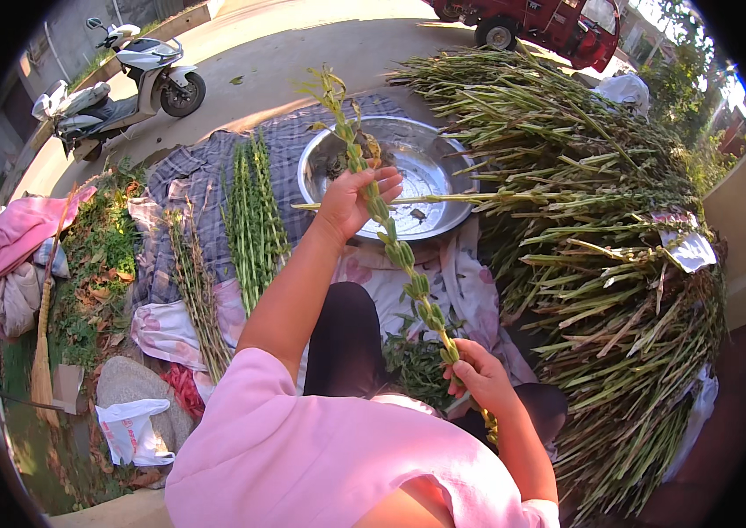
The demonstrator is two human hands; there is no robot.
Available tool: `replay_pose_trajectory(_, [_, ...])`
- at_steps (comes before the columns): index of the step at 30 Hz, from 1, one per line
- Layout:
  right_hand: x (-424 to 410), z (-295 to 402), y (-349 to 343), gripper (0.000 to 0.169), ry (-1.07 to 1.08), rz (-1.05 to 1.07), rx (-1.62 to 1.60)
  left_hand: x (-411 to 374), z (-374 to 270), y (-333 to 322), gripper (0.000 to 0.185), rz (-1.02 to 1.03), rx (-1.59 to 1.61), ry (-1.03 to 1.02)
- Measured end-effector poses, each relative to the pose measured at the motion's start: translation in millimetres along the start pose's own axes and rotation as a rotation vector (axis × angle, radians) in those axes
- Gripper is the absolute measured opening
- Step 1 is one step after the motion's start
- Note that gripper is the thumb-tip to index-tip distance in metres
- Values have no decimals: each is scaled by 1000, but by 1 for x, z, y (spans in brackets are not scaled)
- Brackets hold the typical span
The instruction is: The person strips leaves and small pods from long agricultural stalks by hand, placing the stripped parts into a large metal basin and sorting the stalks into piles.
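Note:
A long green sesame stalk (401,254) with plump seed pods slants between my two hands, over my lap. My left hand (354,197) supports its upper part, the stalk lying between thumb and half-spread fingers. Lower down, my right hand (480,377) grips it near the other end. Behind my left hand stands a wide metal basin (455,155) with some dry plant bits inside. One bare stalk (435,198) sticks out from the right-hand pile across the basin. Below the held stalk, loose green leaves (418,366) lie between my knees.
A large heap of cut stalks (584,264) rises at my right. To the left, a green bundle (255,224) and a thin brownish bundle (198,297) lie on cloths (168,171). Beyond are a broom (45,356), a stone (132,379), a scooter (142,79) and a red vehicle (544,30).

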State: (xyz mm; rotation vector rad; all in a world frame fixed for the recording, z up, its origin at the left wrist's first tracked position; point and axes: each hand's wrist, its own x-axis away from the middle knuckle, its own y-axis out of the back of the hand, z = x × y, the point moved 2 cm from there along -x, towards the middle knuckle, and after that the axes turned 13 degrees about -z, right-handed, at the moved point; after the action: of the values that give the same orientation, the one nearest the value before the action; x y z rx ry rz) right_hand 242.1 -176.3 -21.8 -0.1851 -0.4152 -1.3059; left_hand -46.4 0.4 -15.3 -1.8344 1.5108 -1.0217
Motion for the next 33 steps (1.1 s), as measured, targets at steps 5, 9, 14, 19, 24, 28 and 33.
replay_pose_trajectory(5, [15, 5, 10, 36, 371, -256, 423, 2, 9, 18, 48, -521, -512, -470])
replay_pose_trajectory(9, [48, 7, 18, 36, 524, -464, 586, 17, 25, 5, 38, -438, -749, -894])
replay_pose_trajectory(14, [85, -8, 40, 37, 557, -580, 670, 29, 53, -34, 22, -87, -1026, -935])
replay_pose_trajectory(19, [111, -30, 54, 37, 509, -636, 706, 38, 87, -48, 20, 62, -1089, -838])
replay_pose_trajectory(24, [125, -42, 64, 38, 485, -651, 687, 54, 121, -64, 10, 272, -940, -824])
replay_pose_trajectory(28, [130, -51, 72, 39, 455, -661, 667, 67, 132, -72, 13, 304, -1091, -947])
replay_pose_trajectory(33, [136, -59, 79, 38, 426, -643, 636, 94, 136, -84, 13, 389, -1050, -1015])
